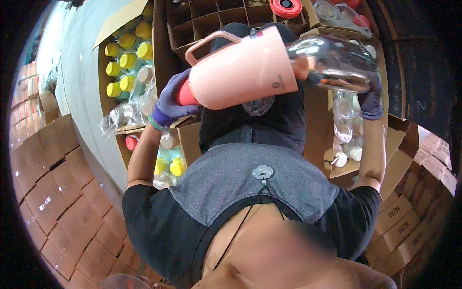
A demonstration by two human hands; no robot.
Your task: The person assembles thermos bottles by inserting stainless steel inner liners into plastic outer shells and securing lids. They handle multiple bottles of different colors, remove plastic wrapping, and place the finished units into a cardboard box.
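Observation:
A pink vacuum jug casing [243, 70] with a side handle lies sideways in front of me, above my lap. My left hand [175, 98], in a purple glove, is wrapped round the red part at its left end. In my right hand [370, 98], also gloved, is the base end of a shiny silvered glass flask liner [334, 62], blurred by motion. The liner's narrower copper-tinted end points left, at the open right end of the casing. Whether it has entered the casing I cannot tell. Below the casing, a clear plastic piece [260, 105] shows between my thighs.
At the left stands a carton [102, 72] of yellow-capped bottles [127, 60], with another carton of bottles below it. Ahead is a divided carton [204, 21] with a red round part [286, 7] on it. White-capped items [342, 130] sit in a carton at the right.

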